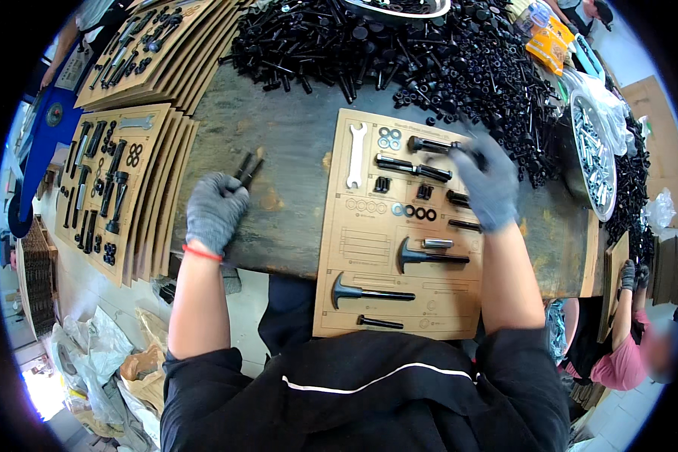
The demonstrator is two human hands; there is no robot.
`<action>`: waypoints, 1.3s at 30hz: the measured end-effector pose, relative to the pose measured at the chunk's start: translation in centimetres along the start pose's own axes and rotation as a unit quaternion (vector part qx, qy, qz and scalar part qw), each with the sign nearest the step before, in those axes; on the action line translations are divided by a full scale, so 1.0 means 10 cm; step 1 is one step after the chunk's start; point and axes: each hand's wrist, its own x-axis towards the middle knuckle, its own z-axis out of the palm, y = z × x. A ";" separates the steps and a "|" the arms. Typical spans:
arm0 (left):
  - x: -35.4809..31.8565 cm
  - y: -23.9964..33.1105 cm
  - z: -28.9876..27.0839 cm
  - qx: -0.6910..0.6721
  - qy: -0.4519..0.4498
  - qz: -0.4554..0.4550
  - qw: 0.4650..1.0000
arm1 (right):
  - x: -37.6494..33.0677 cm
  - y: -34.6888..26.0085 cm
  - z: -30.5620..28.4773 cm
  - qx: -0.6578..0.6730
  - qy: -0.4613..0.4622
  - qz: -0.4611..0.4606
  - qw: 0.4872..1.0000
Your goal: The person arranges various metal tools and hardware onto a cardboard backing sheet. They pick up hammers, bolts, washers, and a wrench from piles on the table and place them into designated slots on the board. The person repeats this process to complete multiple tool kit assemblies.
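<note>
My left hand (217, 209), in a grey glove, is closed on black bolts (249, 169) whose ends stick out past the fingers, above the table. My right hand (491, 184), gloved too and smeared by motion, is over the upper right part of a brown cardboard panel (456, 320); its fingers do not show clearly. Near its fingertips lies a black bolt (428, 145) on the panel. An open-end wrench (356, 155), washers (389, 138), longer bolts (413, 167), a silver sleeve (438, 243) and two black T-shaped pieces (433, 258) also lie there.
Loose black bolts and nuts (331, 49) form a large heap along the far side. Filled panels (102, 188) lean in stacks at the left. A metal basin (597, 154) of silver bolts stands at the right, beside an orange packet (550, 45). Another person (621, 361) works at the lower right.
</note>
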 end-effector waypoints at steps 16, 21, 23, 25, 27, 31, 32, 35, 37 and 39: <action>-0.82 0.69 0.62 0.072 -0.127 0.425 0.894 | -1.22 1.08 -0.83 -0.239 -0.055 0.163 0.956; -0.89 0.73 0.48 0.057 -0.245 0.180 0.951 | -1.15 0.44 -0.61 -0.119 -0.039 -0.101 0.987; -0.90 0.79 0.47 0.093 -0.250 0.160 0.950 | -1.13 0.36 -0.55 -0.089 -0.018 -0.065 0.994; -0.89 0.80 0.52 0.132 -0.247 0.167 0.945 | -1.08 0.36 -0.54 -0.102 -0.019 -0.074 0.992; -0.89 0.74 0.54 0.121 -0.227 0.185 0.948 | -1.05 0.42 -0.52 -0.143 -0.021 -0.126 0.981; -0.87 0.76 0.54 0.104 -0.247 0.157 0.950 | -1.15 0.42 -0.51 -0.105 -0.009 -0.021 0.994; -0.86 0.75 0.55 0.102 -0.253 0.151 0.950 | -1.18 0.48 -0.47 -0.126 -0.006 -0.028 0.992; -0.86 0.75 0.57 0.099 -0.251 0.172 0.947 | -1.20 0.58 -0.34 -0.153 -0.025 0.045 0.987; -0.85 0.78 0.58 0.106 -0.256 0.178 0.944 | -1.15 0.61 -0.31 -0.190 -0.057 0.054 0.979; -0.84 0.78 0.60 0.104 -0.259 0.175 0.944 | -1.07 0.55 -0.30 -0.211 -0.120 0.100 0.965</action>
